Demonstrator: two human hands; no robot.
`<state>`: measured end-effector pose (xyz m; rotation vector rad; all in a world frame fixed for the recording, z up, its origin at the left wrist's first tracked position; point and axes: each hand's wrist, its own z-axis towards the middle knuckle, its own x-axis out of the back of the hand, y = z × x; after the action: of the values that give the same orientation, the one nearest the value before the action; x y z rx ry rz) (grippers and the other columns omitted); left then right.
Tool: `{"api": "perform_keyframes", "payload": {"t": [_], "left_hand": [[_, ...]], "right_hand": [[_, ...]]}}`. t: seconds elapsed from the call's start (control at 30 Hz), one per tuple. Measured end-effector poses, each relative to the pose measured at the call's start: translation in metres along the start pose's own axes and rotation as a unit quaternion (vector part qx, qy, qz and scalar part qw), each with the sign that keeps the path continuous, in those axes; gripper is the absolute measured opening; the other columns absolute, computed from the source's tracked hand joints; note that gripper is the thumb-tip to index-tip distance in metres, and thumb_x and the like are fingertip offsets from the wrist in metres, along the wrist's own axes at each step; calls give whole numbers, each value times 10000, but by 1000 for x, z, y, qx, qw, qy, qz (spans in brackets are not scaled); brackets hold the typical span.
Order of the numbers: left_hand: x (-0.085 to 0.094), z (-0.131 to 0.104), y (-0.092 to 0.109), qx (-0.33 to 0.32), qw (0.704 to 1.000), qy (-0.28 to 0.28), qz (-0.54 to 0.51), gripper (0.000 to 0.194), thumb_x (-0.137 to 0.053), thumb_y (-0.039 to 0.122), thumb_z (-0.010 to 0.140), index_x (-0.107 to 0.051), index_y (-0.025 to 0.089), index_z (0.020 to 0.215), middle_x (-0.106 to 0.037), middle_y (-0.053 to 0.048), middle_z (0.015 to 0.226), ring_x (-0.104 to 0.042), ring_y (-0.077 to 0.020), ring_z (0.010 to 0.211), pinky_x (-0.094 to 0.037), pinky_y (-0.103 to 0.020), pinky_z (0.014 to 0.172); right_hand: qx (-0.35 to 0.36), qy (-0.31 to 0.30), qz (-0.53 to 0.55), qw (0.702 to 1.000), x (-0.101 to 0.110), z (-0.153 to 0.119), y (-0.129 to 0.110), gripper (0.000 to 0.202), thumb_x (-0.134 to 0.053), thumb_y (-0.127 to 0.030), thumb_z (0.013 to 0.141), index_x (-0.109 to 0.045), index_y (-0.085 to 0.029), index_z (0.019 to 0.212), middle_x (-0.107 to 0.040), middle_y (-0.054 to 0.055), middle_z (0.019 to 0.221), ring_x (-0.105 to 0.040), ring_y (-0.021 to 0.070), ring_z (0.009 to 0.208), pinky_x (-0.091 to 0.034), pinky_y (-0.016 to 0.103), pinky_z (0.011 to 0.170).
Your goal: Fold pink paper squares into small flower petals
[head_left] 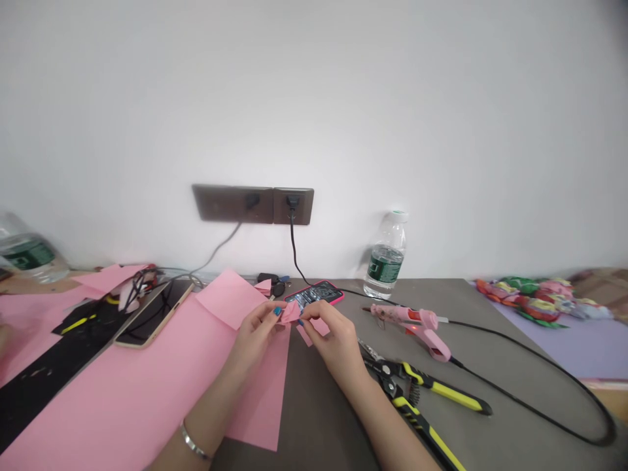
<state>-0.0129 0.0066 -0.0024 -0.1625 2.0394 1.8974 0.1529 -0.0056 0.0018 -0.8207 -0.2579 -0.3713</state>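
Observation:
A small piece of folded pink paper [290,313] is held between both hands above the table. My left hand [258,330] pinches its left side between thumb and fingers. On its right side, the thumb and forefinger of my right hand [333,330] close on the paper. Just behind the hands lies a phone in a pink case [321,293], its screen lit. Beneath my left forearm is a large pink paper sheet [196,366], with a smaller pink sheet [230,297] on its upper part. Part of the folded paper is hidden by my fingers.
At right lie a pink glue gun [407,317] with a red light and yellow-black pliers [392,379]. A water bottle [386,258] stands by the wall. Another phone [154,314] lies left. Colourful paper flowers [544,297] sit far right. Cords run to the wall socket [294,208].

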Motion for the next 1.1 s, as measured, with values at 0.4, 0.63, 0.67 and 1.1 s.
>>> {"api": "perform_keyframes", "payload": {"t": [0.4, 0.63, 0.67, 1.1], "left_hand": [[-4, -3, 5, 14, 1000, -19, 8, 242, -796, 355, 713, -711, 183, 860, -678, -62, 973, -619, -195, 908, -505, -312, 818], [0, -1, 6, 26, 1000, 2, -1, 308, -824, 401, 665, -729, 162, 835, -682, -52, 883, -637, -188, 839, -514, -316, 801], [0, 0, 6, 29, 1000, 1, -8, 305, -821, 409, 668, -733, 154, 811, -681, -53, 857, -631, -185, 824, -509, -317, 802], [0, -3, 2, -21, 996, -10, 88, 249, -732, 425, 760, -719, 178, 792, -650, -58, 886, -586, -184, 787, -470, -267, 687]], "right_hand": [[-122, 45, 137, 982, 0, -1, 10, 33, -614, -168, 805, -627, -199, 808, -684, 27, 762, -654, 173, 711, -533, 277, 667], [-104, -6, 125, 987, 4, 2, 9, 88, -598, -128, 806, -646, -195, 777, -674, 27, 749, -640, 176, 713, -509, 286, 677], [-83, -9, 106, 991, 4, 2, 8, 109, -592, -111, 808, -644, -197, 766, -668, 28, 759, -634, 178, 730, -500, 290, 692], [-116, 15, 132, 984, -3, -1, 5, 23, -656, -190, 803, -636, -198, 793, -659, 18, 713, -593, 164, 661, -480, 280, 629]]}}
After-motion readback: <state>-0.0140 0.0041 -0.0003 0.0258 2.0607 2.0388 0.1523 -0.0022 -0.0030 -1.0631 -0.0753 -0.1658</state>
